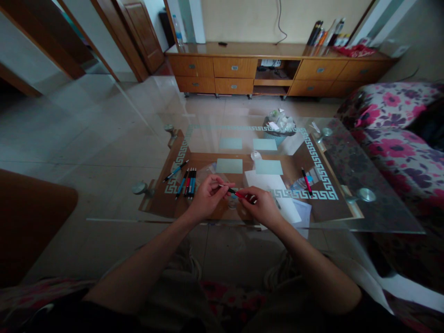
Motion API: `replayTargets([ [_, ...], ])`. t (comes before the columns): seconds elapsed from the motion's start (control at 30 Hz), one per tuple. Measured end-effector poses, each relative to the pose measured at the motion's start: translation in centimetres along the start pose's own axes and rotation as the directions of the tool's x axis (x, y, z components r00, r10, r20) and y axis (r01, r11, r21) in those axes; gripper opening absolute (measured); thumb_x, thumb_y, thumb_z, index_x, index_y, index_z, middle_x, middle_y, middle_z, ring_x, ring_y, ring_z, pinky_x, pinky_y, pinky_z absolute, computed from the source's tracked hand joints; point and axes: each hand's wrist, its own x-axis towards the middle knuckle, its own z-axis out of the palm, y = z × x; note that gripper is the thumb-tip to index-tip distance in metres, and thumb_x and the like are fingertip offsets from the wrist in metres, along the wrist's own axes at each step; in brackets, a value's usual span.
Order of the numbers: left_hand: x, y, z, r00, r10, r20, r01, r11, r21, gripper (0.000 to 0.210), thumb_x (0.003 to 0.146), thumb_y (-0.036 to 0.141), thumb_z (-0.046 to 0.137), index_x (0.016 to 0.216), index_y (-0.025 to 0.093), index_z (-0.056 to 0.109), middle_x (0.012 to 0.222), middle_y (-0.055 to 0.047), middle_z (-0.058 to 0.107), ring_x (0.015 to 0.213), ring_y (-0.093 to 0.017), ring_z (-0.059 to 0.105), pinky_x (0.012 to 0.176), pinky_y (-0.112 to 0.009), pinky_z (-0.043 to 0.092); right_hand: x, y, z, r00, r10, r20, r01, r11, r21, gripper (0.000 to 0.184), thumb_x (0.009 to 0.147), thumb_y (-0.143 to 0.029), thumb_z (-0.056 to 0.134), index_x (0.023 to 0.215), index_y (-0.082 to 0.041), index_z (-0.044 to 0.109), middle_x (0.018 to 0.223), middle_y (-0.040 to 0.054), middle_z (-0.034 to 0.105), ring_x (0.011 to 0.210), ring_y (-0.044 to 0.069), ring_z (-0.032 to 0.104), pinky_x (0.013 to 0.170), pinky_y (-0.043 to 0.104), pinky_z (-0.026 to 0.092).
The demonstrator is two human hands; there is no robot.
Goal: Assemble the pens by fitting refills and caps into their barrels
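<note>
The room has a floor (114, 138) of pale, shiny tiles, and along the far wall stands a long, low cabinet (233, 67) of orange-brown wood with drawers. At the right is a sofa (395, 143), its cloth covered with big pink flowers. In front of the person is a table (381, 210) with a clear glass top, rectangular, with a pale key-pattern border and round metal supports; a brown surface is seen below the glass. A round basket (275, 138), full of crumpled light material, shows near the far edge. A flat white object (255, 178) lies nearer; the right hand (262, 204) hides part of it, and I cannot tell if it is on or under the glass. The left hand (209, 196) is beside it, close but apart. Both hands are closed on one slim red and black pen (231, 190) – the left pinches the dark end, the right holds the red part – above the table, and fingers cover both its ends. At left lie a row of pens (190, 182) and one slanted blue pen (176, 170); at right, a lone red-black pen (307, 181).
</note>
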Motion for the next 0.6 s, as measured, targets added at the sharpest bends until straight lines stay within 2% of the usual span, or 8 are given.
replayTargets([
  [0.17,0.2,-0.4,0.0,0.996,-0.045,-0.073,0.041,0.998,-0.055,0.035,0.080,0.037,0.074,0.091,0.018,0.046,0.093,-0.007,0.074,0.069,-0.015,0.071,0.065,-0.025,0.051,0.0,0.1,0.5,0.999,0.052,0.013,-0.053,0.994,0.096,0.020,0.084,-0.024,0.064,0.101,-0.020,0.074,0.092,0.0050,0.074,0.069,0.014,0.061,0.063,0.027,0.048],
  [0.3,0.4,-0.7,-0.1,0.991,-0.068,-0.118,0.060,0.996,-0.069,0.034,0.076,0.039,0.078,0.088,0.016,0.055,0.096,-0.008,0.075,0.066,-0.013,0.068,0.062,-0.024,0.051,0.0,0.1,0.8,0.997,0.073,0.033,-0.078,0.981,0.180,0.019,0.084,-0.024,0.064,0.099,-0.020,0.074,0.093,0.0051,0.074,0.073,0.015,0.064,0.065,0.028,0.049],
  [0.47,0.4,-0.7,-0.2,0.988,-0.051,-0.145,0.036,0.994,-0.108,0.028,0.075,0.037,0.079,0.089,0.014,0.070,0.093,-0.007,0.075,0.070,-0.011,0.065,0.067,-0.024,0.052,0.0,-0.2,1.2,0.991,0.119,0.056,-0.129,0.959,0.251,0.019,0.083,-0.027,0.064,0.099,-0.018,0.073,0.092,0.0055,0.074,0.074,0.016,0.065,0.066,0.029,0.050],
  [0.6,0.3,-0.7,-0.3,0.985,-0.072,-0.159,0.052,0.991,-0.125,0.029,0.076,0.039,0.078,0.092,0.015,0.075,0.094,-0.007,0.075,0.074,-0.013,0.066,0.071,-0.026,0.053,0.0,-0.6,1.3,0.986,0.155,0.057,-0.166,0.938,0.304,0.018,0.081,-0.028,0.067,0.095,-0.018,0.073,0.090,0.0054,0.074,0.075,0.016,0.066,0.066,0.028,0.050],
])
